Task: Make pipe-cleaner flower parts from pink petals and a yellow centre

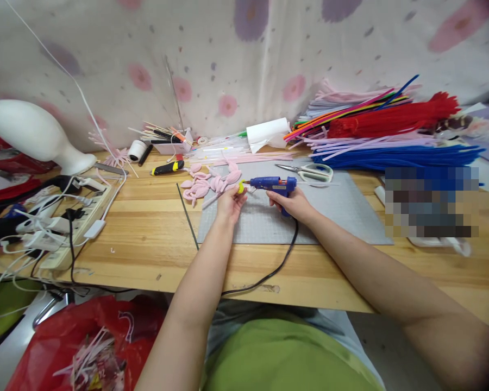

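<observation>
Fingers, right hand (294,204): curled around handle of blue plastic glue gun (271,183)
Fingers, left hand (229,204): pinching small rounded yellow piece (241,187) at their tips, just beside gun's nozzle (248,182)

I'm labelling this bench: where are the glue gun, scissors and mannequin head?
Glue gun (265,183), head camera: blue barrel.
Scissors (300,171), head camera: near the pivot.
Mannequin head (35,131), head camera: rounded white part.

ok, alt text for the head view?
A right hand aims a blue glue gun at a small yellow piece in the left hand, above a grey mat on a wooden table. Pink fuzzy shapes lie nearby; scissors and coloured stems lie beyond.
</observation>
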